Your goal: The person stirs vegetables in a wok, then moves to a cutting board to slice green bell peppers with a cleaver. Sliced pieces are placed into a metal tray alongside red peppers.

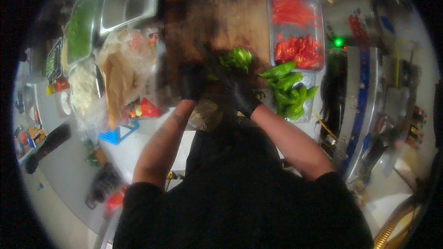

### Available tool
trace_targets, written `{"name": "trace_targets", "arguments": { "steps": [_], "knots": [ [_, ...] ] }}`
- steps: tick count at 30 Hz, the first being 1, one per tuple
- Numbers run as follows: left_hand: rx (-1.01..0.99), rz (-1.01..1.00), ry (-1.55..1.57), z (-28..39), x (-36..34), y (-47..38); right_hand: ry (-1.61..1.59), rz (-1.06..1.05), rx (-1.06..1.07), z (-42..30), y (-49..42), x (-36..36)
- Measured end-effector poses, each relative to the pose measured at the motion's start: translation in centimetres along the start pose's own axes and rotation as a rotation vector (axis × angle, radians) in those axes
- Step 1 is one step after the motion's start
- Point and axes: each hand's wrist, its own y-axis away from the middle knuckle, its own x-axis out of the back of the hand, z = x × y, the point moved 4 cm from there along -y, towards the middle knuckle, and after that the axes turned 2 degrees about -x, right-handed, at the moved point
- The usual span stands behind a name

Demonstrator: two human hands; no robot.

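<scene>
My left hand, in a black glove, rests low on the wooden cutting board; its fingers are too dark to make out, and whether it holds something is unclear. My right hand, also black-gloved, grips a dark knife whose blurred blade points up and left over the board. Just beyond the right hand lies a pile of cut green peppers. Whole green peppers are heaped on a metal tray at the board's right. Behind them, a metal tray holds cut red peppers.
An empty steel pan stands at the far left, beside a container of chopped greens. Plastic bags and a pale shredded food lie left of the board. A blue plastic basket sits lower left.
</scene>
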Motion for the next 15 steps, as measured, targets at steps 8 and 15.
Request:
{"name": "trace_targets", "arguments": {
  "steps": [8, 15],
  "knots": [
    [0.133, 0.189, 0.478, 1.5, 1.4, 0.0, 0.305, -0.038, 0.254, -0.7, 1.6, 0.3],
    [0.048, -0.034, 0.000, 2.2, 2.5, -0.4, 0.406, -0.021, 0.302, -3.2, 2.2, -0.2]
  ]
}}
